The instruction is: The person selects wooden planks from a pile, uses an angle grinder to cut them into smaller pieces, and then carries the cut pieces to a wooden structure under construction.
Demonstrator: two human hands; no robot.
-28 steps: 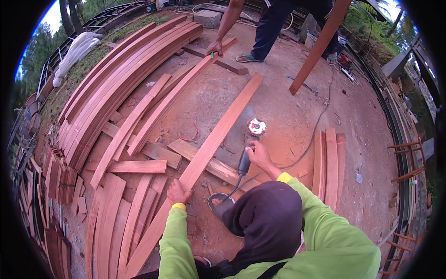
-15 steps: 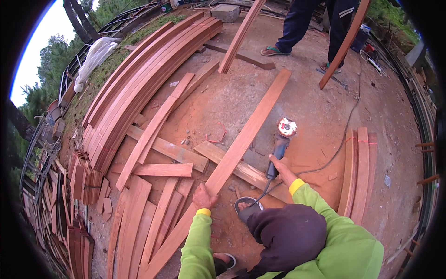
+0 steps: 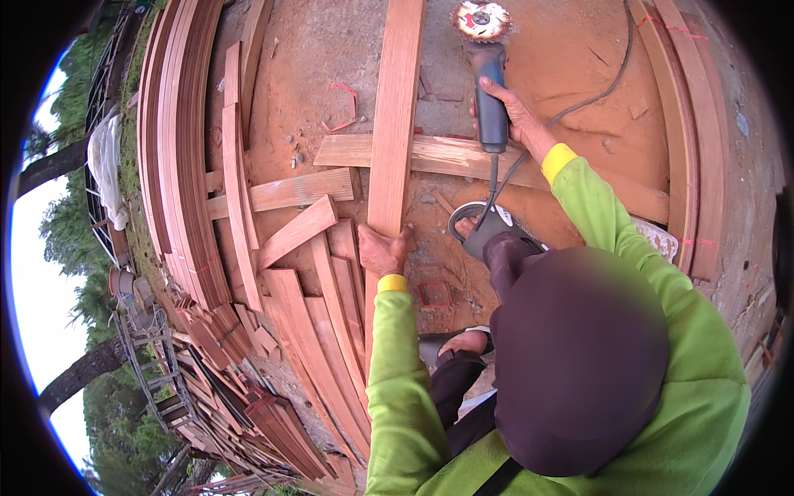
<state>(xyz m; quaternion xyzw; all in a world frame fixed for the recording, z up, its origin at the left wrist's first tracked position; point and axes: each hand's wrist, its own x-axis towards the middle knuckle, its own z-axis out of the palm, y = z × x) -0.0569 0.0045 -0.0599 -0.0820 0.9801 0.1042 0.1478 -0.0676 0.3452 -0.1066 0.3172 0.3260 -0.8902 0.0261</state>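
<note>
Both hands are in use and well apart. The left hand (image 3: 386, 250) is clamped across a long reddish plank (image 3: 395, 107), thumb at its right edge. The plank runs from the upper edge of the view and crosses over a paler board (image 3: 451, 155) on the ground (image 3: 281, 91). The right hand (image 3: 521, 117) is wrapped around the body of an angle grinder (image 3: 491, 107), right of the plank and clear of it. The grinder's round disc (image 3: 481, 21) points away from the person. Stacked boards (image 3: 178, 124) lie at left
</note>
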